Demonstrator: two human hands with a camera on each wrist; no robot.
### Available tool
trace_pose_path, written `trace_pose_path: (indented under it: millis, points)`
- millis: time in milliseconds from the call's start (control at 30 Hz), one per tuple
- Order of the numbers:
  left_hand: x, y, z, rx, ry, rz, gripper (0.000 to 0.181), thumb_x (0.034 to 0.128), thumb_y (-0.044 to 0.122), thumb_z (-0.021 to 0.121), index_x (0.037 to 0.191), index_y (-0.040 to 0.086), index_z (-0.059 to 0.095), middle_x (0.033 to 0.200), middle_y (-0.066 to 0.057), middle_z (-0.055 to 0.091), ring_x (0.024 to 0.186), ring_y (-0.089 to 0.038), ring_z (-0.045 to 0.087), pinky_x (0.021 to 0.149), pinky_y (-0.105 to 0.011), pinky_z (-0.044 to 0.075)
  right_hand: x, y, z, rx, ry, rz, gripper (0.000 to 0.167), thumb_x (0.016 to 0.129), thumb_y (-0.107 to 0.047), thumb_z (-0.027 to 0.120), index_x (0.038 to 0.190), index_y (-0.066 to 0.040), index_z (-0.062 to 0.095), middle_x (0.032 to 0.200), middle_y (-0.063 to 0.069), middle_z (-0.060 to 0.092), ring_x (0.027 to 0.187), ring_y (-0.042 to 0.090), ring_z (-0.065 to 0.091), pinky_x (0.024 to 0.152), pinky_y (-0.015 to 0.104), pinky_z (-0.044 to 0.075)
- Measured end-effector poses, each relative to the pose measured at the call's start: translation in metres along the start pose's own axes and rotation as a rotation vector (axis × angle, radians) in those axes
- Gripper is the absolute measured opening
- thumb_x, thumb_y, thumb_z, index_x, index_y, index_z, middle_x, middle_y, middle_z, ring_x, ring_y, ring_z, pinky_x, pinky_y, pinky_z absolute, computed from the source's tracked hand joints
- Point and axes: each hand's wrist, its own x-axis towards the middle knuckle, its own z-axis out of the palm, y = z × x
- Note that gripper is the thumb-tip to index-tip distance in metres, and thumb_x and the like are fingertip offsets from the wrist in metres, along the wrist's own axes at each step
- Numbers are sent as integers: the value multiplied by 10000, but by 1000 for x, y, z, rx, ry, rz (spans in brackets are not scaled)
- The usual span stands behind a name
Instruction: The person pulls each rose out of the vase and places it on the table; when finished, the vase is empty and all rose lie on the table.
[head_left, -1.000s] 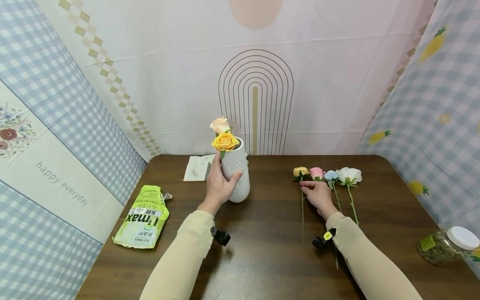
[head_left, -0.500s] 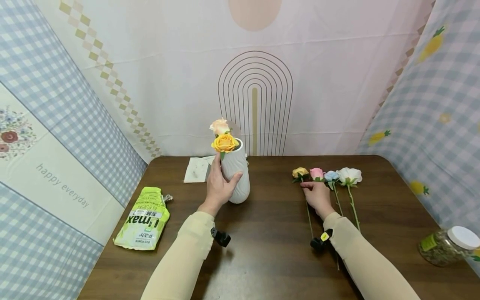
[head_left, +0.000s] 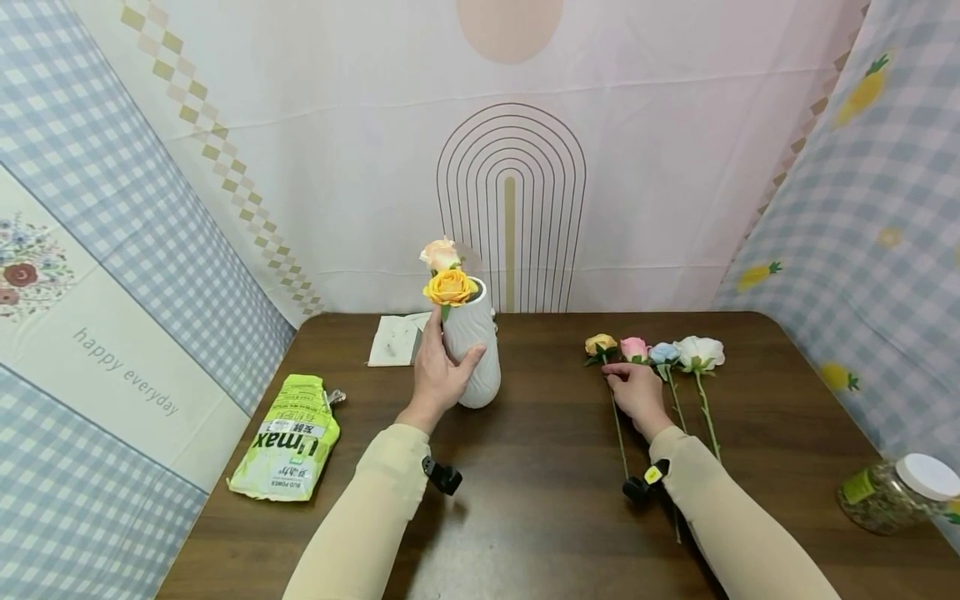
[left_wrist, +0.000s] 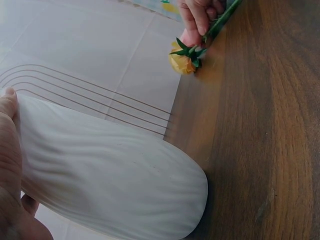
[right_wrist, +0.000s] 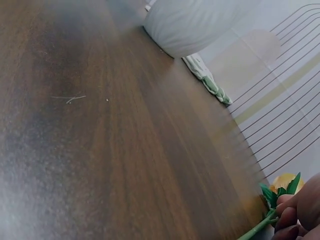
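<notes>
My left hand (head_left: 440, 373) grips a ribbed white vase (head_left: 476, 350) around its side. The vase (left_wrist: 115, 165) stands on the table, its base showing in the left wrist view. A bright yellow rose (head_left: 450, 287) and a peach rose (head_left: 440, 253) rise from its mouth. Over on the right, my right hand (head_left: 636, 395) pinches the green stem (right_wrist: 257, 229) of a smaller yellow rose (head_left: 601, 344) just below the bloom. Beside that rose lie a pink rose (head_left: 634, 348), a blue rose (head_left: 663, 353) and a white flower (head_left: 700, 353); my hand partly hides their stems.
A green and white pouch (head_left: 288, 442) lies at the left of the brown table (head_left: 525, 517). Behind the vase is a white paper packet (head_left: 393, 340). A clear jar (head_left: 892, 493) with a white lid is near the right edge. A patterned cloth (head_left: 645, 167) hangs behind the table.
The yellow rose's stem has swung its lower end to the right in my right hand, which shifted only slightly. My left hand and the vase have stayed in place.
</notes>
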Motion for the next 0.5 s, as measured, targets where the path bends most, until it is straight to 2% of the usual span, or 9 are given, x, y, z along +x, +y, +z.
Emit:
trace_pose_path:
  millis: [300,500]
  points:
    - [0,0,0,-9,6,6,889,868,552,619,1495,56,231,1340,-189,455,1158,-315,509,933,-483,438,-3,-7,-8,88,-12,15,239,944,-125,596,1140,-36,700,1125,167,656,1073,314,555,835,423,451]
    - [0,0,0,-11,1,6,912,866,609,578,1497,53,223,1353,-189,446,1172,-312,501,942,-483,434,-5,-28,-21,195,-13,9,272,952,-133,598,1188,-17,665,1219,194,597,1116,296,504,890,396,415]
